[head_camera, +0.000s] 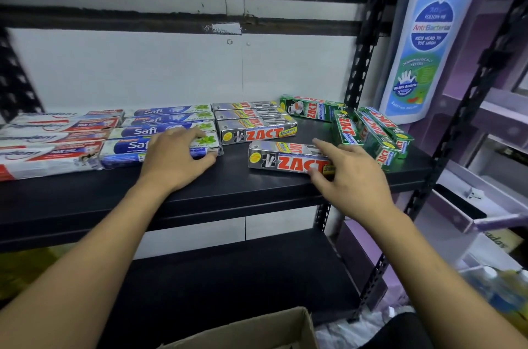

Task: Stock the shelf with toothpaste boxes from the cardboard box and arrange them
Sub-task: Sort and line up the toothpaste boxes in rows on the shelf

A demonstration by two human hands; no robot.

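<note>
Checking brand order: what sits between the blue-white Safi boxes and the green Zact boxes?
Silver cardboard Zact Smokers boxes, shown in the head view.

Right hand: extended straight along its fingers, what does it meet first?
The right hand pinches the loose Zact Smokers box at its right end. Straight on, up-left, the row of Zact Smokers boxes behind it probably comes next; depth is unclear.

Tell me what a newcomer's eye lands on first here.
The lone silver Zact box lies askew at the front of the black shelf, pinched at its right end by the right hand. Next come the left hand, resting on the front Safi box, and the tall white bottle at far right.
</note>
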